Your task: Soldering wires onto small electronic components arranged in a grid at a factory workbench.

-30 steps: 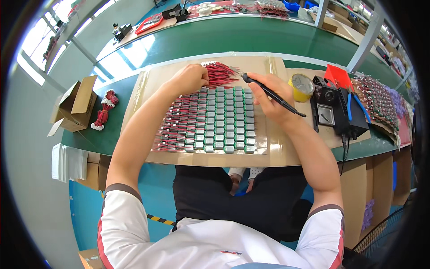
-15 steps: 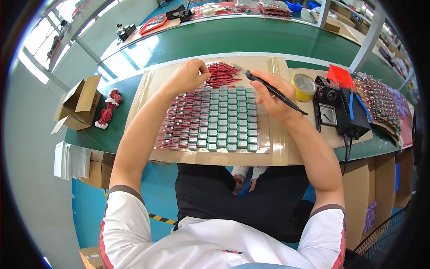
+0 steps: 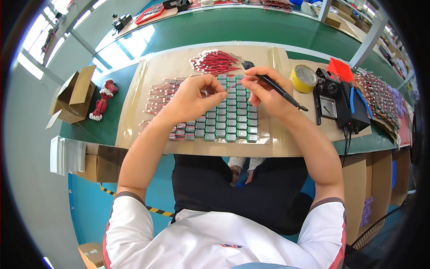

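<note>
A grid of small grey-green square components [image 3: 226,119] lies on a brown paper sheet [image 3: 134,112] on the green bench. My left hand [image 3: 195,96] hovers over the grid's left part and pinches a thin red wire [image 3: 235,84] at its fingertips. Over the grid's upper right, my right hand [image 3: 268,92] grips a black soldering iron [image 3: 273,85] like a pen, its tip pointing up-left toward a pile of red wires [image 3: 212,62]. The right fingers also touch the wire's other end. Red wires run out from the components on the left [image 3: 161,92].
A yellow tape roll [image 3: 303,78] and a black soldering station [image 3: 336,101] stand right of the sheet, with a red tray [image 3: 341,71] behind. An open cardboard box [image 3: 74,94] and a red wire bundle [image 3: 102,102] sit at the left. More wired parts [image 3: 380,96] lie far right.
My left hand came back from the red wire pile toward the grid's middle, now holding a wire. My right hand moved left to meet it, and the view shifted closer.
</note>
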Motion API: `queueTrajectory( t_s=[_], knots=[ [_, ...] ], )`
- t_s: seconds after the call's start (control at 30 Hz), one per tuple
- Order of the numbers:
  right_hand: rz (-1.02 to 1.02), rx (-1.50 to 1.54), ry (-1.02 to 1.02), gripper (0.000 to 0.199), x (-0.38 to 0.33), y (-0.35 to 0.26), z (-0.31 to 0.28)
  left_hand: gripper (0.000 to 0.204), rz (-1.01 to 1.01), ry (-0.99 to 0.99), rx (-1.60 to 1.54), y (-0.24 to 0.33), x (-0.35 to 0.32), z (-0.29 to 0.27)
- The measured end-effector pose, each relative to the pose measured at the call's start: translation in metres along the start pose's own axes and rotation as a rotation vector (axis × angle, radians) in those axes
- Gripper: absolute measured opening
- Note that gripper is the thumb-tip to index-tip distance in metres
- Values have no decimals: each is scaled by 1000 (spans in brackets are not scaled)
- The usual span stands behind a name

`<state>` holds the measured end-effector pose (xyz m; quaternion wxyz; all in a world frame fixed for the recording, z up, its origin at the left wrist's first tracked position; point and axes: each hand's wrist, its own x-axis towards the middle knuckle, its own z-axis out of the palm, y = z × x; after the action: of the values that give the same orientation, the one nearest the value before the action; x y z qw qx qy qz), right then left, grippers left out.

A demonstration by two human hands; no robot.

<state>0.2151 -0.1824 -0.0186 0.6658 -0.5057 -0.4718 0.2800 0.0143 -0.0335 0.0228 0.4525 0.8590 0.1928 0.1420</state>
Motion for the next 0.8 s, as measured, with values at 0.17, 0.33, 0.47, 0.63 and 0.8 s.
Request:
queueTrajectory(
  t_s=[0.17,0.33,0.47,0.63,0.8],
  knots=[
    [-27,-74,-85,20,-9,1,8,26,20,-93,-69,9,-7,2],
    [-121,-105,-180,19,-16,2,16,24,4,-76,-172,-3,-10,9],
    [-127,-129,-180,18,-17,5,17,16,-116,-34,-129,-1,-18,5],
    [-192,-176,-243,28,-16,-1,8,17,-93,114,-108,-8,-36,-3],
    [-252,-239,-271,41,-6,-12,1,19,-108,201,-23,-24,-58,-16]
  ],
)
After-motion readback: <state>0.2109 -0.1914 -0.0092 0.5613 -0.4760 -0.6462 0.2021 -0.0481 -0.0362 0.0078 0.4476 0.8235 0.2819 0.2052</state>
